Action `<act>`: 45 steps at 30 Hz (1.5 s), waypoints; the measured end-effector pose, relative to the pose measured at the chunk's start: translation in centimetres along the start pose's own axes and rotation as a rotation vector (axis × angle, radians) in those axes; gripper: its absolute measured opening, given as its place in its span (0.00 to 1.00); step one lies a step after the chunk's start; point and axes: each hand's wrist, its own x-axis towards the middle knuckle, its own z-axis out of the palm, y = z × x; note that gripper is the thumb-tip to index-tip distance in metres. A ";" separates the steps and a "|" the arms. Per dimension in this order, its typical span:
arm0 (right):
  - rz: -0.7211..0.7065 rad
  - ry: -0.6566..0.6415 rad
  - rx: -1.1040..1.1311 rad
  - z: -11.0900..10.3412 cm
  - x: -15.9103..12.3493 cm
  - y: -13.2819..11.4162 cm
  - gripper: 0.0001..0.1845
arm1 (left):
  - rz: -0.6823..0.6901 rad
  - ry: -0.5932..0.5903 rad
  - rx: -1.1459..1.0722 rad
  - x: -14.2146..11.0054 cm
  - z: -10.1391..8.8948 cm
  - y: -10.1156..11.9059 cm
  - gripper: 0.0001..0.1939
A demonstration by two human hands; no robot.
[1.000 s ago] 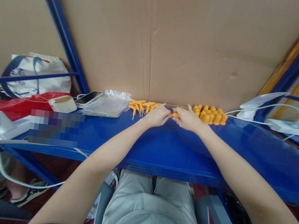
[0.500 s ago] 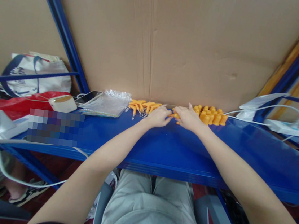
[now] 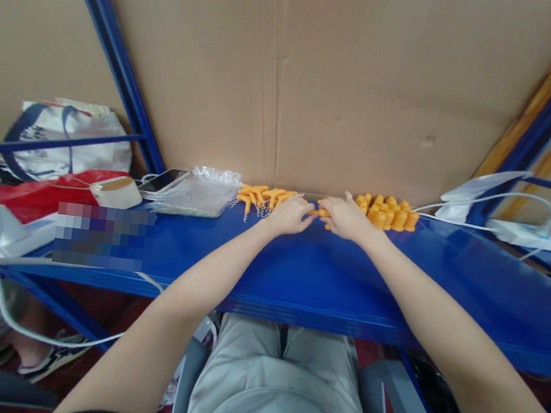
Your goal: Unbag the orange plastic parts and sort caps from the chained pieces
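My left hand [image 3: 292, 215] and my right hand [image 3: 347, 218] meet over the far part of the blue shelf. Between them is a small orange plastic piece [image 3: 323, 212], pinched by the fingers of both hands and largely covered by them. Just left of my left hand lies a group of orange branching pieces [image 3: 257, 195] with small metal chains [image 3: 245, 215] hanging from them. Beside my right hand, a cluster of orange knobbed pieces [image 3: 390, 214] stands upright in rows. Exactly what these pieces are I cannot tell.
A clear plastic bag [image 3: 202, 191] and a phone [image 3: 168, 180] lie left on the blue shelf [image 3: 317, 278]. Further left are a red bag [image 3: 56, 190], a white tote [image 3: 78, 135] and cables. Cardboard [image 3: 360, 89] walls the back. Another person's shoe [image 3: 53, 357] shows below left.
Both hands stay in nearly the same place. Only the fingers shift slightly around the orange piece; the groups on either side have not visibly moved.
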 end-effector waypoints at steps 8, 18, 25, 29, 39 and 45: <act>-0.004 0.112 -0.046 0.6 0.0 0.7 0.15 | 0.028 0.021 -0.007 0.2 0.0 0.2 0.10; -0.025 0.036 -0.002 0.4 0.1 0.8 0.13 | 0.002 0.013 -0.004 -0.1 0.4 -0.6 0.11; -0.007 0.113 -0.120 0.2 -0.2 1.1 0.14 | -0.039 0.017 0.021 0.0 0.2 -0.2 0.15; 0.085 0.152 -0.134 0.4 -0.5 3.2 0.14 | -0.102 0.032 0.018 -0.6 0.1 -1.7 0.15; 0.473 -0.010 -0.101 0.4 -0.9 8.0 0.17 | -0.287 0.269 0.064 -1.5 -0.3 -4.4 0.08; 0.528 -0.208 -0.114 1.8 -1.1 9.1 0.19 | -0.393 0.341 0.087 -1.5 0.3 -5.2 0.10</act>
